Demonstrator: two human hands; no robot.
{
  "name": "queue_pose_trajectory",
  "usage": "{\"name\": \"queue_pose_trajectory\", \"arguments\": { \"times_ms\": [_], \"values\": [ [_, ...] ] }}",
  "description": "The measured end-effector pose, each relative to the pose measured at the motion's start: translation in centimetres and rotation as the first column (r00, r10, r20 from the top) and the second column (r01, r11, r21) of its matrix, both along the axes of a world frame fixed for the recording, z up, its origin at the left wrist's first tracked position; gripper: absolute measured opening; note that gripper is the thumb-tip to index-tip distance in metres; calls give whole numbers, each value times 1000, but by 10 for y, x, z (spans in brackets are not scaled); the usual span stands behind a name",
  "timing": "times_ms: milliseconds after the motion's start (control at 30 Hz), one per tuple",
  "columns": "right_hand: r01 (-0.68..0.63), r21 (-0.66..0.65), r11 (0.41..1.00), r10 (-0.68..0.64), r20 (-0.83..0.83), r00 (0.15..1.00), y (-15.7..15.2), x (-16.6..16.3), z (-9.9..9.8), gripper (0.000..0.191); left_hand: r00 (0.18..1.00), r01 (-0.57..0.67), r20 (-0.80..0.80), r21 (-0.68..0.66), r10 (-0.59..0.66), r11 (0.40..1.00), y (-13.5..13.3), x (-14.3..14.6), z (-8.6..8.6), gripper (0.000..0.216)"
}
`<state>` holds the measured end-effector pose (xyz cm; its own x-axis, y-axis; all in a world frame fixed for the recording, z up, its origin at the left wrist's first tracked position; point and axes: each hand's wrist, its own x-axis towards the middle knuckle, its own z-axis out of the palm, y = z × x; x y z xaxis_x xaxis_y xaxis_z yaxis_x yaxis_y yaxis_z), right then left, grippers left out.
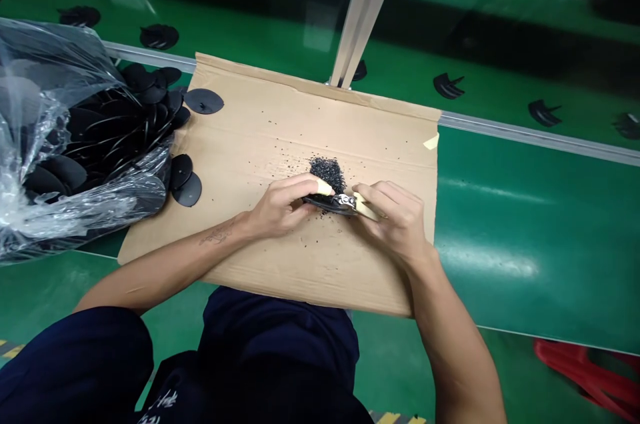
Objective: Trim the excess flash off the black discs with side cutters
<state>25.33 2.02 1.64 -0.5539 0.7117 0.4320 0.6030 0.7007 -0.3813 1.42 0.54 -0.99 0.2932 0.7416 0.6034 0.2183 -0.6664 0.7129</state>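
Observation:
My left hand [281, 205] is closed on a flat black plastic disc [327, 203], holding it low over a brown cardboard sheet [280, 144]. My right hand [395, 217] grips a small trimming tool with a pale handle and metal tip [357, 203], the tip touching the disc's edge. A small heap of black shavings [327, 172] lies on the cardboard just behind the hands, with loose specks scattered around it.
A clear plastic bag [55, 144] full of black discs lies at the left, with several loose discs [186, 181] beside it. Behind the cardboard runs a green conveyor belt [525, 97] carrying black parts [449, 85], crossed by a slanted metal post [363, 11]. A red object [590, 377] sits lower right.

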Motion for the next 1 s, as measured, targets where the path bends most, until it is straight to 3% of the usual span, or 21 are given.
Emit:
{"name": "queue_pose_trajectory", "arguments": {
  "times_ms": [267, 500, 700, 833, 1000],
  "values": [
    [16, 21, 1000, -16, -4, 1000, -3, -2, 1, 19, 1000, 22, 5, 18, -22, 1000, 1, -1, -1, 18],
    [11, -73, 997, -16, -61, 998, -1, -3, -2, 18, 1000, -3, -12, -33, 2, 999, 0, -2, 3, 16],
    [89, 108, 990, -97, 69, 993, 4, -1, -6, 19, 1000, 22, -21, 9, -21, 1000, 0, -1, 3, 20],
    [82, 242, 967, -123, 160, 979, 5, -3, -8, 18, 992, 37, -121, 19, -34, 999, 0, 0, 2, 20],
    [108, 203, 973, -146, 181, 973, 4, -5, -9, 20, 993, -31, -120, -68, 23, 997, -2, -1, 3, 17]
  ]
}}
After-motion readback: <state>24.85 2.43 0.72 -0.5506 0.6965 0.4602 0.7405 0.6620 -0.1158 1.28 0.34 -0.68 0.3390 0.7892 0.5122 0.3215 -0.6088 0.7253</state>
